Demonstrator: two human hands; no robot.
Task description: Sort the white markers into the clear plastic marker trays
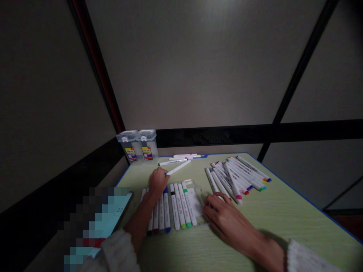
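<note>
At the bench's [286,215] far left corner stand two boxes [146,143], labels too small to read. The left hand's [159,181] grip is clamped on a marker [179,167] towards the far edge; the right hand's [219,213], by a clear case [189,181], I cannot tell. Open room stretches rightward to the blue edge.

dim light [222,5] is glowing high on gray wall panels [184,75] as black strips [314,131] are running between them and a pale green, blue-edged table [283,215] is standing below

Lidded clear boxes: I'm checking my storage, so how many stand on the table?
2: the left box is at the table's far left corner; the right box is just beside it. No others show.
</note>
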